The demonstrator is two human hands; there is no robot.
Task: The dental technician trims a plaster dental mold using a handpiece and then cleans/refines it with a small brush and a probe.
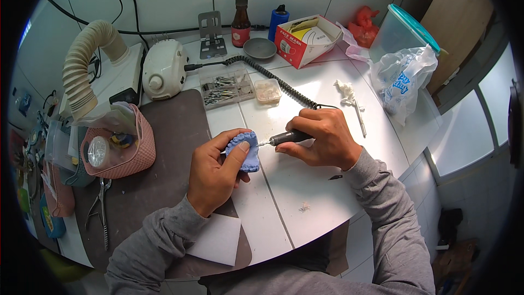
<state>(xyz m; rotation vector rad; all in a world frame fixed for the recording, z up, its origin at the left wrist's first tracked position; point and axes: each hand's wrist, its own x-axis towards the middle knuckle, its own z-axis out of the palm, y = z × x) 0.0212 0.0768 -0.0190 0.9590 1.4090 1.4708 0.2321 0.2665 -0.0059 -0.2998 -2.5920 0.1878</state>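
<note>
My left hand (217, 172) grips a blue dental model (250, 159) at the middle of the view, thumb across its face and fingers behind it. My right hand (327, 139), to its right, is closed on a black rotary handpiece (288, 137). The handpiece's slim silvery tip meets or nearly meets the right side of the model; I cannot tell whether they touch. A coiled black cord (273, 80) runs from the handpiece back to a white control box (164, 71). Small pale shavings (304, 207) lie on the white worktop (286, 196) below my hands.
Behind are a bur case (224, 84), small clear box (267, 91), brown bottle (240, 24) and mask box (305, 38). Left: pink basket (117, 161), pliers (98, 210) and hose (76, 76) on a dark mat (180, 114). Right: plastic bag (401, 82) and slim tool (360, 117).
</note>
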